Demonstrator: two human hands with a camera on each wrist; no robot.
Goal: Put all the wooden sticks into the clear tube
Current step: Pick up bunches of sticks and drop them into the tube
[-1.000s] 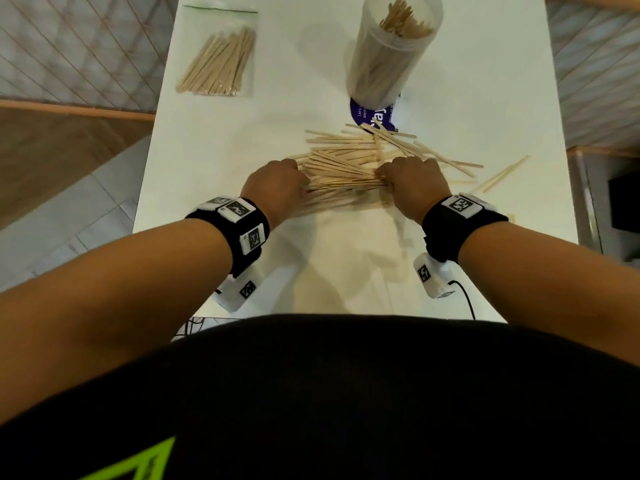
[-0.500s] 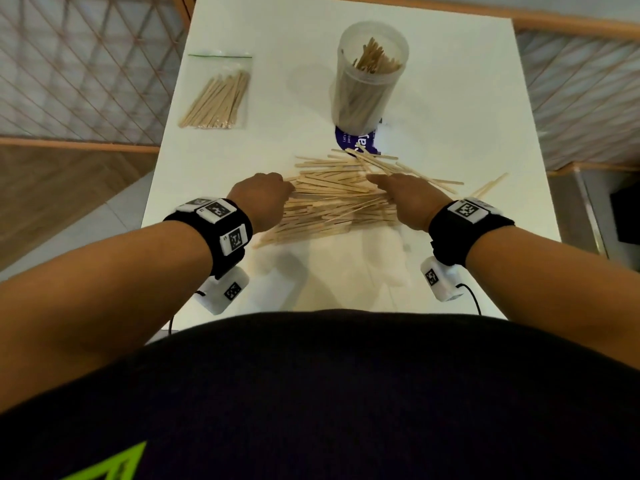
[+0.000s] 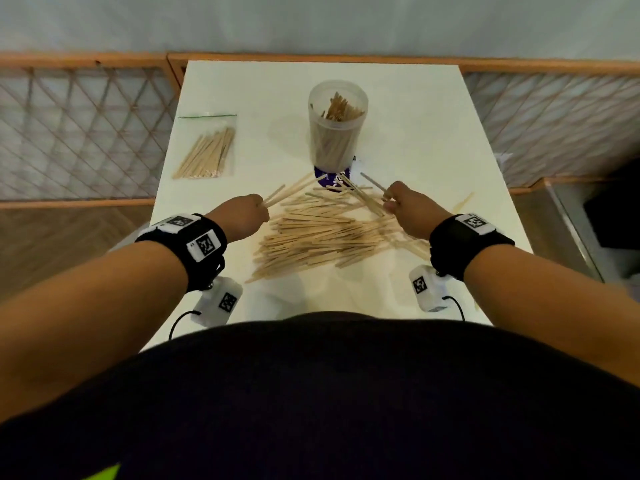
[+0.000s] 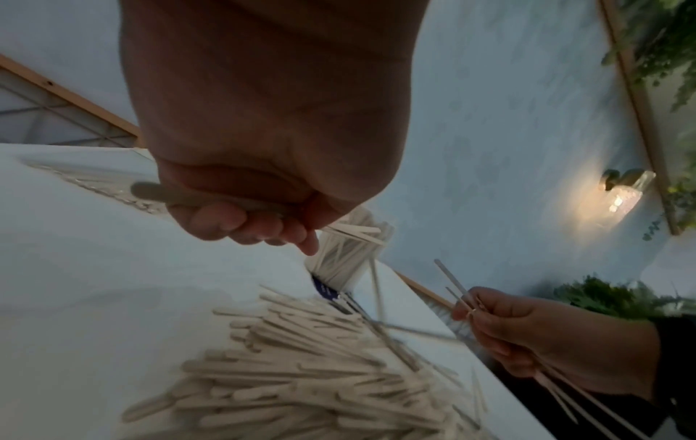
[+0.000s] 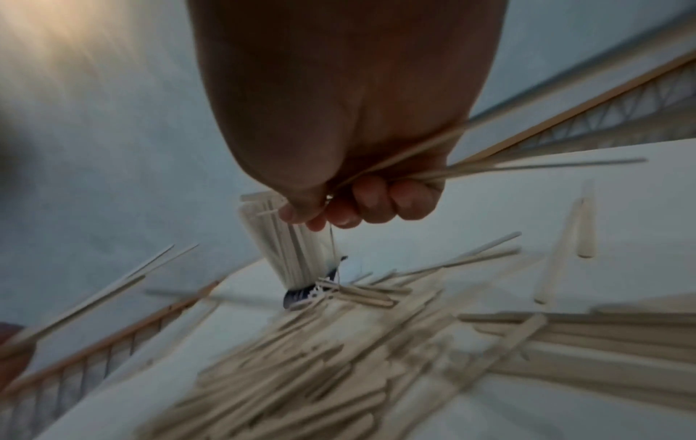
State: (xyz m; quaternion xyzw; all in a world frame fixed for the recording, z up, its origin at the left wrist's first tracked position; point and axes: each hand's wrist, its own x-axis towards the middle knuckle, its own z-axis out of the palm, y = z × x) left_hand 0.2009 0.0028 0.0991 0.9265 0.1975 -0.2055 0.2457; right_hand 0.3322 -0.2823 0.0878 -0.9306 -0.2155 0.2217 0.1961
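Many sticks: a loose pile of flat pale wooden sticks (image 3: pixel 322 237) lies mid-table, mostly crosswise, between the two hands; a few strays fan toward the tube base.
Tube: tall clear plastic tube (image 3: pixel 335 128), upright, open top, just beyond the pile; already holds a batch of sticks standing on end, tips near the rim.
Tube base: stands on a small purple printed label (image 3: pixel 331 178); some stick ends overlap it.
Left hand: left hand (image 3: pixel 242 216) raised at the pile's left edge, fingers (image 4: pixel 241 220) curled into a fist round a few thin wooden sticks (image 3: pixel 277 195); ends poke out toward the tube.
Right hand: right hand (image 3: pixel 412 211) raised at the pile's right edge, fingers (image 5: pixel 376 199) curled, gripping a small bundle of thin wooden sticks (image 5: pixel 527 160); ends stick out both sides of the fist. Count unclear, frame is blurred.
Hand gap: hands well apart, neither touching the tube.
Stray: one or two pale sticks (image 3: pixel 464 202) lie alone near the table's right edge.
Bag: clear zip bag with green seal, holding more wooden sticks (image 3: pixel 207 154), flat at far left of table, well apart from tube.
Table: white rectangular tabletop (image 3: pixel 415 109).
Wrists: black wrist straps with white marker tags (image 3: pixel 197 240), small white camera units hanging under both.
Surround: wood-framed lattice fence panels (image 3: pixel 79 133) either side, pale wall behind.
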